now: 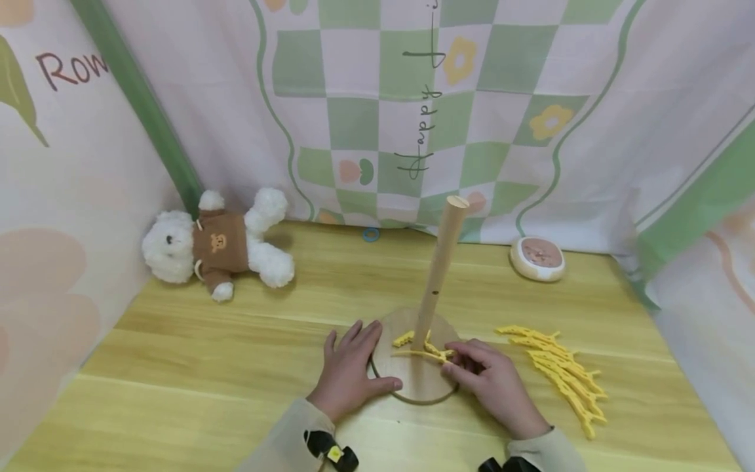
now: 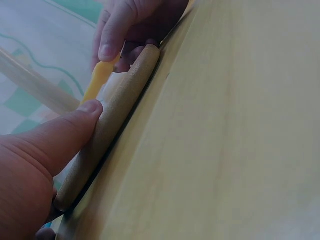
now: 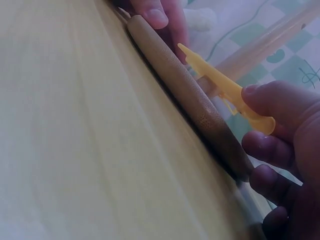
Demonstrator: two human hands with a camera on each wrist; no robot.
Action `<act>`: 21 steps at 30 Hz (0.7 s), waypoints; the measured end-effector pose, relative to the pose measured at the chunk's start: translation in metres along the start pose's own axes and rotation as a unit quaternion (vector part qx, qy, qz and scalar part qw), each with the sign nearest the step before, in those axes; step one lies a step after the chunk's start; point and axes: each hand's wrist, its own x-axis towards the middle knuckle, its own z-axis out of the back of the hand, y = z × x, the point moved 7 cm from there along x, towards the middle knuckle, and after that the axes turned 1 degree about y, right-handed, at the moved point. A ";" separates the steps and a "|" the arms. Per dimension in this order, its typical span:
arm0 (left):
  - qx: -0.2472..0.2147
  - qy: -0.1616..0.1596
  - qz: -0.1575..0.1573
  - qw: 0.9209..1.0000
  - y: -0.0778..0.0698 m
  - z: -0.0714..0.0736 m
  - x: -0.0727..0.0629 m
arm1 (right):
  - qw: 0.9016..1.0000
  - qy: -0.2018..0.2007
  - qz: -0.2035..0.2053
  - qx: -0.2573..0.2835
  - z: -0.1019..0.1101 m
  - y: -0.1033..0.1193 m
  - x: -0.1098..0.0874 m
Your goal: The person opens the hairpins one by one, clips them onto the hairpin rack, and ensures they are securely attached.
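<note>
A round wooden base (image 1: 421, 388) lies on the table with an upright wooden rod (image 1: 442, 255) at its middle. My left hand (image 1: 350, 370) rests at the left side of the base, fingers spread, its thumb over the rim. With thumb and fingertips, my right hand (image 1: 495, 383) pinches one end of a thin yellow plastic piece (image 3: 215, 77), in front of the rod and over the base. Other yellow plastic bits (image 1: 404, 339) show around the rod's foot, partly hidden by it. Right of that hand lie several branch-like yellow plastic pieces (image 1: 560, 373) in a row.
At the back left a white plush toy (image 1: 221, 242) in a brown top lies on its side. A small blue ring (image 1: 370, 235) sits by the back curtain (image 1: 354, 124). A round white device (image 1: 538, 259) stands at the back right of the wooden table (image 1: 206, 373).
</note>
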 end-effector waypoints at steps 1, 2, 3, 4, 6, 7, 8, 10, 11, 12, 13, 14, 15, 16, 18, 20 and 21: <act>0.000 0.000 0.000 1.000 0.000 0.000 0.000 | 1.000 0.000 0.000 -0.001 0.000 0.000 0.000; 0.001 0.001 0.000 1.000 0.000 0.000 0.000 | 1.000 0.000 0.000 -0.002 0.000 0.000 0.000; 0.001 0.001 0.000 1.000 0.000 0.000 0.000 | 1.000 0.000 -0.001 -0.003 0.000 0.000 0.000; 0.001 0.002 0.000 1.000 -0.001 0.000 0.000 | 1.000 0.000 -0.001 -0.004 0.000 0.000 0.000; 0.000 0.004 0.002 1.000 -0.001 0.000 0.000 | 1.000 -0.003 0.001 -0.003 0.000 0.000 -0.001; 0.001 0.005 0.003 1.000 0.000 0.000 0.000 | 1.000 -0.004 0.003 -0.001 0.000 0.001 -0.001; 0.001 0.006 0.004 1.000 0.000 0.000 0.000 | 1.000 -0.005 0.005 -0.001 0.000 0.001 -0.001; 0.001 0.007 0.005 1.000 0.000 0.000 0.000 | 1.000 -0.006 0.007 -0.002 0.000 0.002 -0.001; 0.002 0.008 0.005 1.000 0.000 -0.001 0.000 | 1.000 -0.006 0.008 -0.003 0.000 0.002 -0.001; 0.002 0.007 0.005 1.000 0.000 -0.001 0.000 | 1.000 -0.006 0.008 -0.003 0.000 0.002 -0.001; 0.003 0.007 0.004 1.000 0.000 -0.001 0.000 | 1.000 -0.005 0.009 -0.005 0.000 0.002 -0.001; 0.003 0.006 0.004 1.000 0.000 -0.001 0.000 | 1.000 -0.006 0.010 -0.006 0.000 0.002 -0.001; 0.004 0.006 0.004 1.000 0.000 0.000 0.000 | 1.000 -0.005 0.011 -0.006 -0.001 0.002 0.000; 0.004 0.006 0.003 1.000 0.000 0.000 0.000 | 1.000 -0.004 0.011 -0.006 -0.001 0.003 0.000; 0.002 0.005 0.003 1.000 0.000 0.000 0.000 | 1.000 -0.002 0.012 -0.006 -0.002 0.003 0.001; 0.001 0.005 0.003 1.000 0.000 0.000 0.000 | 1.000 -0.001 0.012 -0.005 -0.002 0.003 0.001; 0.001 0.005 0.003 1.000 0.000 0.000 0.000 | 1.000 0.000 0.012 -0.004 -0.003 0.004 0.001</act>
